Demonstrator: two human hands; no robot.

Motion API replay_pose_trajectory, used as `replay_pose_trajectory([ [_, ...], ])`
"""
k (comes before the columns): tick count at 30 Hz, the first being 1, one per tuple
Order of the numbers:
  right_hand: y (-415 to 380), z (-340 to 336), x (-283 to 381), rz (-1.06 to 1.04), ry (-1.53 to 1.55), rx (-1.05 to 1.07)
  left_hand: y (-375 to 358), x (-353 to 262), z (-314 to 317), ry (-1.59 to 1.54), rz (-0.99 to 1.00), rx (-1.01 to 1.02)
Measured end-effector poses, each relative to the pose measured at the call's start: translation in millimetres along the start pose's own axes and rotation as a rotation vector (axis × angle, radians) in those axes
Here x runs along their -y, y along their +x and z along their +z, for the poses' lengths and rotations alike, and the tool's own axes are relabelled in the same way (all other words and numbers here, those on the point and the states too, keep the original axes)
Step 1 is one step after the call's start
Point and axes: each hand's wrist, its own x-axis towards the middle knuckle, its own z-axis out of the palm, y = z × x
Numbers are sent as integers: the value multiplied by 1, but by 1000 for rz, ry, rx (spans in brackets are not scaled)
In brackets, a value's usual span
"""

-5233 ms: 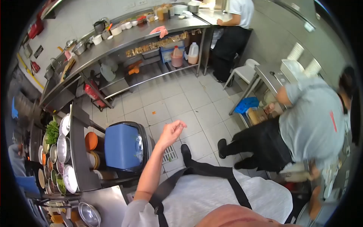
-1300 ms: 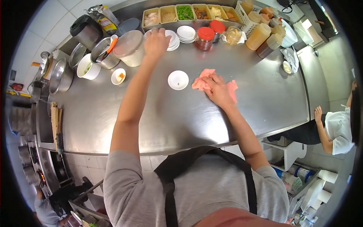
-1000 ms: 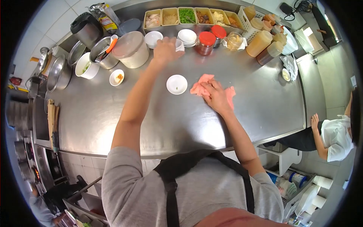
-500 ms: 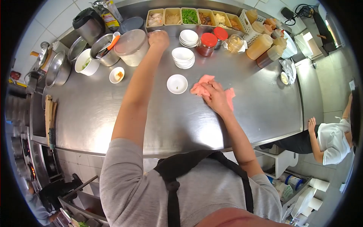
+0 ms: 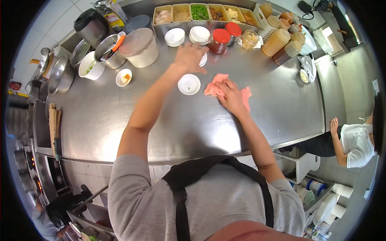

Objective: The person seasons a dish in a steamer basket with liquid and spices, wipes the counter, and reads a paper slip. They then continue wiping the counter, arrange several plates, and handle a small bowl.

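Observation:
Over the front stack of small white bowls my left hand reaches with its fingers spread, hiding most of that stack. Just below it on the steel table lies a single white bowl with a small green speck inside. My right hand rests on a crumpled pink cloth, fingers curled over it and pressing it to the table. Two more stacks of white bowls, one on the left and one on the right, stand behind my left hand.
Filled ingredient tubs line the back. Red-lidded jars and squeeze bottles stand to the right. At left are a lidded plastic tub, a steel pot and a small bowl with orange sauce. A person stands at far right.
My left hand has moved right and nearer from the back of the table to the front bowl stack. A bowl stack by the lidded tub now shows. My right hand stays on the cloth.

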Motion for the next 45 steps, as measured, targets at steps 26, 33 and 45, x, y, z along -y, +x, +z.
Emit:
replay_pose_trajectory([
  [26,11,-7,-4,-28,11,9,67,29,29,345,-88,-93],
  [33,74,-32,11,159,113,-125,61,36,25,385,-25,-123],
  [45,128,38,-16,245,-87,-47,5,20,-3,207,118,-43],
])
